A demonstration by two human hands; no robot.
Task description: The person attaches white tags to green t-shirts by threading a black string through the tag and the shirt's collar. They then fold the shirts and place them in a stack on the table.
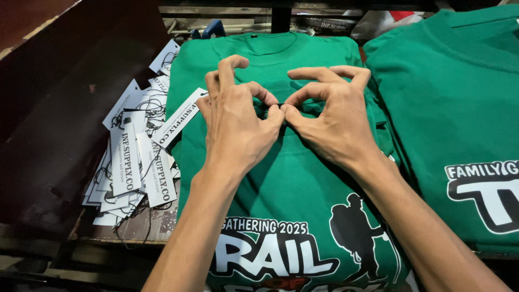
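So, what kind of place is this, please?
Probably a garment printing or packing workshop. Both hands, left hand and right hand, pinch something small on a stack of green printed T-shirts, beside a pile of white hang tags with strings.

My left hand [238,121] and right hand [332,116] are bare, with no gloves, rings or watch on them, my nails are short, and both forearms are uncovered as far as I can see, no sleeve reaching them.
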